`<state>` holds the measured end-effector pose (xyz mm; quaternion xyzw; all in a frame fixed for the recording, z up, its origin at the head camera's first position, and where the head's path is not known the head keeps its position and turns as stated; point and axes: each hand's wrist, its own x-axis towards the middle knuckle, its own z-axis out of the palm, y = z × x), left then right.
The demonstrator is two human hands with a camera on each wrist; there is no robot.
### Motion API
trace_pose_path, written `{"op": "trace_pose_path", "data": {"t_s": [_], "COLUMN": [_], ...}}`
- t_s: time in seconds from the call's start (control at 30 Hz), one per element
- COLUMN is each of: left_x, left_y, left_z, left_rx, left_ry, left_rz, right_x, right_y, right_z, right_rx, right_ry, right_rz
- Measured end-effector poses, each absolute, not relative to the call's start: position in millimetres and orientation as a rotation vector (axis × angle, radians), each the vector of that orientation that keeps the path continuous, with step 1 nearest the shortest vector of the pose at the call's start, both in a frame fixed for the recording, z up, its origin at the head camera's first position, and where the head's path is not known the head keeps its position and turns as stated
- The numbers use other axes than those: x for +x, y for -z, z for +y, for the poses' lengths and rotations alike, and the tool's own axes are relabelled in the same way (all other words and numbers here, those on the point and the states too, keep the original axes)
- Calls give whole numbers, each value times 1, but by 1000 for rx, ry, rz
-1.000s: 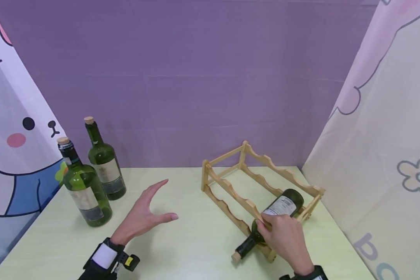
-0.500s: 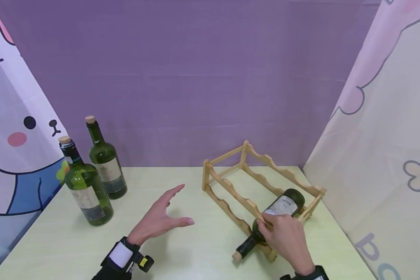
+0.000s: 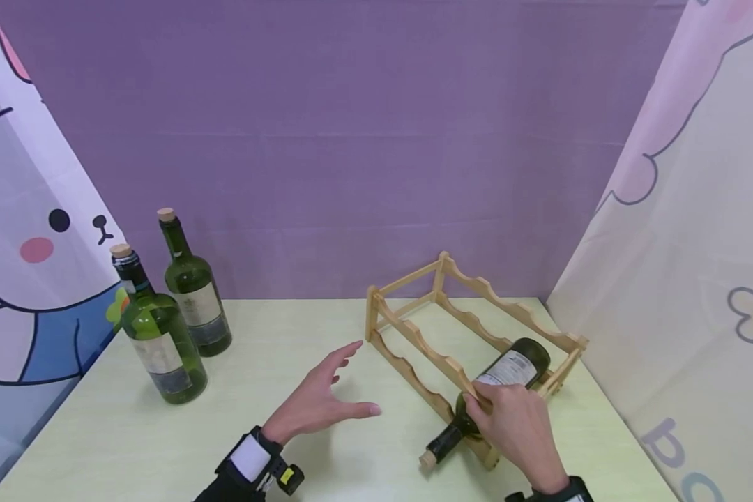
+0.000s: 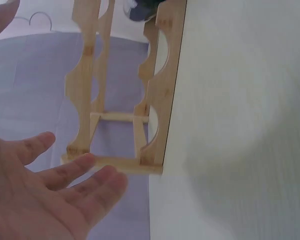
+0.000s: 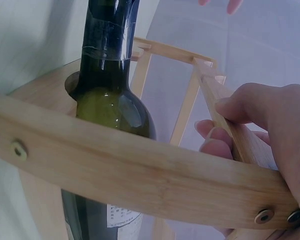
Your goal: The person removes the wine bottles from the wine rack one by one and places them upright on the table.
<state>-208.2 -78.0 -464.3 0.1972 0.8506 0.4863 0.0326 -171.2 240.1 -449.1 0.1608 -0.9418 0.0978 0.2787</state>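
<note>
A light wooden wine rack (image 3: 450, 367) stands at the right of the table. One green wine bottle (image 3: 508, 368) lies tilted in its near end, corked neck pointing toward me. My right hand (image 3: 517, 429) holds the rack's upper front rail beside that bottle; in the right wrist view, the thumb (image 5: 245, 105) and fingers pinch the rail. To the left of the rack, my left hand (image 3: 316, 404) hovers above the table, thumb and fingers spread, holding nothing. In the left wrist view its fingers (image 4: 65, 175) appear in front of the rack's far end, apparently apart from it.
Two corked green bottles, a nearer one (image 3: 163, 355) and a farther one (image 3: 199, 307), stand upright at the left of the pale table (image 3: 276, 321). A purple cloth (image 3: 326, 153) hangs behind. Patterned cloths flank both sides.
My left hand has moved right across the table toward the rack, still spread. The right hand, the rack and the bottle in it have stayed in place; the view has shifted slightly.
</note>
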Motion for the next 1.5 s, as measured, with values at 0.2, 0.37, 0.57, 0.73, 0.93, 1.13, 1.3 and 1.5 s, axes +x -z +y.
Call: {"op": "trace_pose_path", "data": {"t_s": [0.2,0.37,0.57,0.73,0.93,1.13,1.3,1.5], "left_x": [-210,-208,-206,-204,-202,-198,-196,-198], "left_y": [470,474,481,485,489,492,492,496], "left_z": [-56,-39,-22,-8,8,22,31,41], "left_rx": [644,658,705,714,699,706,697,724], "left_ry": [-1427,-1453,-1439,-1400,-1328,-1261,-1236,-1218], "left_rz": [2542,2478,2453,2457,2456,2479,2471,2456], "right_x": [-172,-172,-171,-170,-170,-172,-172,-172], "right_y": [450,450,449,447,446,449,449,448], "right_z": [242,241,240,240,240,241,241,241], "right_rx": [426,431,425,420,414,431,439,437], "right_ry": [-271,-275,-272,-272,-276,-269,-266,-264], "right_rz": [-2523,-2519,-2537,-2543,-2553,-2532,-2509,-2522]}}
